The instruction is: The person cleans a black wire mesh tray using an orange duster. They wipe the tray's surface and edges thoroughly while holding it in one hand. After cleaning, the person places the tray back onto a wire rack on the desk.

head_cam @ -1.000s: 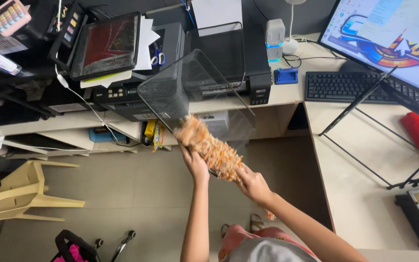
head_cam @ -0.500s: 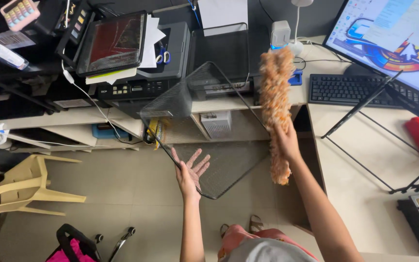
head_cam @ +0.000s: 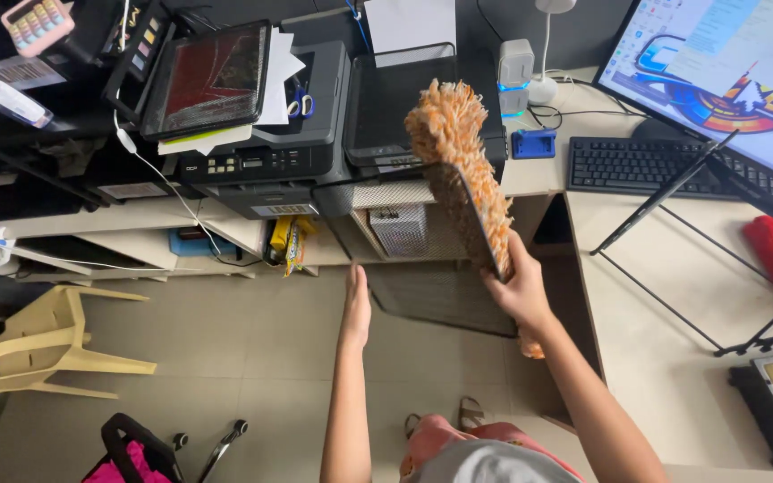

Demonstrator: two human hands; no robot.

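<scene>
Head view shows we have swung the orange duster [head_cam: 460,152] up over the desk edge [head_cam: 539,183] by the printer [head_cam: 275,143], right hand [head_cam: 521,286] gripping it, left hand [head_cam: 356,304] now flat, open and empty beside the black mesh tray [head_cam: 440,295].

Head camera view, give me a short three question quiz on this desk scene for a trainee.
1. True or false: the right hand grips the orange duster.
2. What does the left hand touch? A) the mesh tray B) the keyboard C) the plastic chair
3. What sits on top of the printer?

Key: 1 true. 2 A, its edge, as far as shows. 3 A tablet with a cracked screen, on papers.
</scene>
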